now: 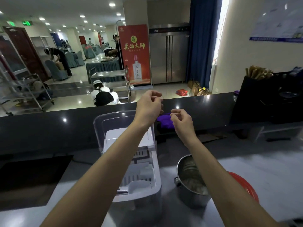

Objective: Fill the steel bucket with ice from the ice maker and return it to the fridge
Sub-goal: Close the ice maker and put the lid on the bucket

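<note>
A white ice maker [142,184] stands on the counter with its clear lid [113,123] raised, showing a white basket and scoop inside. To its right sits the steel bucket [188,181] with some ice in the bottom, partly hidden by my right forearm. Both arms are stretched out above them. My left hand [149,107] hovers over the lid's far edge, fingers loosely curled, holding nothing. My right hand [182,122] hangs beyond the bucket, also loosely curled and empty. A steel double-door fridge [168,58] stands across the room.
A red basin [246,187] sits right of the bucket. A purple cloth [165,122] lies on the raised dark ledge [49,126]. Black equipment [265,99] fills the right. Beyond the ledge are a crouching person [103,95], steel carts [113,79] and a red banner [135,54].
</note>
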A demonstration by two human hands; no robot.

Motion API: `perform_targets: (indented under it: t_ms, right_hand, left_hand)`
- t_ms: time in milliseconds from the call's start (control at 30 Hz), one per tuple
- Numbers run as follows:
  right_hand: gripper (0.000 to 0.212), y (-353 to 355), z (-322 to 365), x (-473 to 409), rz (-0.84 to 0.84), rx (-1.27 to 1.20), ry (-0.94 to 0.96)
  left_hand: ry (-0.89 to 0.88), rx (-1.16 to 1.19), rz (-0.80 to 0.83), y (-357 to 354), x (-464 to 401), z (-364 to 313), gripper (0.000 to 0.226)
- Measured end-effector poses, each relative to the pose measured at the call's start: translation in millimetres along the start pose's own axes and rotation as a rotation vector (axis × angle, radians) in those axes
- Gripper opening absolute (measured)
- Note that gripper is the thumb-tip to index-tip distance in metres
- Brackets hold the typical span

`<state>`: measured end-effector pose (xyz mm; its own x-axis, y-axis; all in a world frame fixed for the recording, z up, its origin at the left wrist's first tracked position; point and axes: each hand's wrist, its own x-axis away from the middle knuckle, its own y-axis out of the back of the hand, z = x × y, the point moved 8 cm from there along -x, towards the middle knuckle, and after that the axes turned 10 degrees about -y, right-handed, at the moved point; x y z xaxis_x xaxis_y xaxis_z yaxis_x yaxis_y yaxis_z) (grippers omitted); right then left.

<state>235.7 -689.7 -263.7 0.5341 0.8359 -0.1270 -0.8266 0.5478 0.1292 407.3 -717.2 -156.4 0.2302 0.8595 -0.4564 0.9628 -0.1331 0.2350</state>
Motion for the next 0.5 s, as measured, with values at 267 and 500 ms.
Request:
perform_targets:
  t_ms: [267, 500]
  right_hand:
    - [0.023, -39, 27, 34, 0.016, 0.033, -0.003]
    - [0.031, -65, 48, 51, 0.031, 0.136, -0.01]
  left_hand:
    - [-0.069, -0.22, -0.038, 82, 15, -1, 0.019]
    - [-0.072, -0.485, -0.096, 153, 27, 23, 0.029]
